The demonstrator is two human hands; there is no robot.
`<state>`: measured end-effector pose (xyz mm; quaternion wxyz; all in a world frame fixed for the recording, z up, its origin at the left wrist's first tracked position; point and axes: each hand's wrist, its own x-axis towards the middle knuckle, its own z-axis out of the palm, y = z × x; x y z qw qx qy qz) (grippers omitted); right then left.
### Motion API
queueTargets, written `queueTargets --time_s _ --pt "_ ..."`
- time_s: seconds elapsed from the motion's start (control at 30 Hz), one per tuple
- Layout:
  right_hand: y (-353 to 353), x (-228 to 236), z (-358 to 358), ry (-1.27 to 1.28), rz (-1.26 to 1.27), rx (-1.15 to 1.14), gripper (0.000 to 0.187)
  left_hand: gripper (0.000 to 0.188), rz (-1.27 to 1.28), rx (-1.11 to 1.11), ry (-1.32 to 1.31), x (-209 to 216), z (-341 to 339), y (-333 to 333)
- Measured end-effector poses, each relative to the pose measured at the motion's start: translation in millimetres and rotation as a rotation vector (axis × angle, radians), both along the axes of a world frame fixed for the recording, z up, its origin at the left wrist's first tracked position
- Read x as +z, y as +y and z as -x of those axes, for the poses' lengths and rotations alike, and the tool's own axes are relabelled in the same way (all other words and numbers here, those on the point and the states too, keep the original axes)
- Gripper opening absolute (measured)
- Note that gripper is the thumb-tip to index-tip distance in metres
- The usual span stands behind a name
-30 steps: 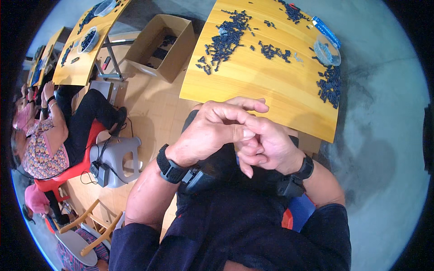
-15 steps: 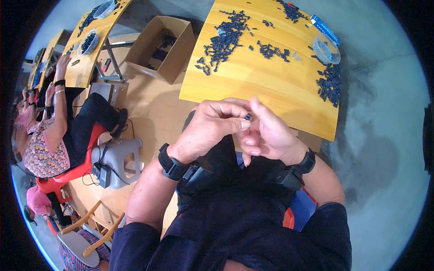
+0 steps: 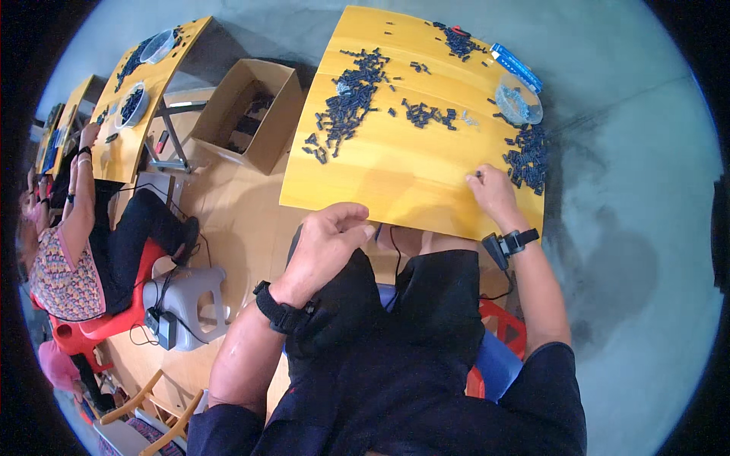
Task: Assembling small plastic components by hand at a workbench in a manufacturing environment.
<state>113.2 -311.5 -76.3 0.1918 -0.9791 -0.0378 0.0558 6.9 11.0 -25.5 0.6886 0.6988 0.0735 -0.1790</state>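
My right hand (image 3: 496, 197) is over the near right part of the yellow table (image 3: 411, 171), its fingers pinching a small black part (image 3: 479, 175) that is mostly covered. My left hand (image 3: 327, 239) is by the table's near edge, above my lap. Its fingers are loosely curled with a gap between thumb and forefinger, and I see nothing held there. A heap of small black parts (image 3: 526, 158) lies beyond my right hand at the table's right edge. More black parts form a long pile (image 3: 346, 102) at the left and a smaller cluster (image 3: 427, 115) in the middle.
A clear tub (image 3: 518, 102) with pale blue pieces and a blue box (image 3: 516, 68) stand at the right edge. Another black pile (image 3: 460, 45) lies at the back. On the floor at left are a cardboard box (image 3: 277, 129) and a grey stool (image 3: 190, 304). Other people sit further left.
My hands have come apart. The right one has moved away to the right over the table with the small black part; the left has drawn slightly left and down.
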Motion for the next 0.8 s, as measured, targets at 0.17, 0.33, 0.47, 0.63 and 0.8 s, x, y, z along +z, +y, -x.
queueTargets --time_s 0.17,0.33,0.47,0.63,0.8 --pt "-10 7 -10 -0.125 0.218 -0.137 0.027 0.028 -0.005 -0.005 -0.031 -14 0 2" --pt "-2 2 -35 -0.157 0.072 -0.046 0.026 0.024 -0.062 -0.040 0.008 -12 -2 5" --pt "21 -13 -62 -0.181 -0.139 0.046 0.027 0.023 -0.061 -0.037 0.059 -17 -2 7" --pt "31 -20 -79 -0.214 -0.055 0.063 0.024 0.023 -0.037 -0.039 0.029 -19 -3 8" --pt "26 -25 -82 -0.213 -0.079 0.090 0.020 0.023 -0.011 0.048 -0.037 -21 -1 6"
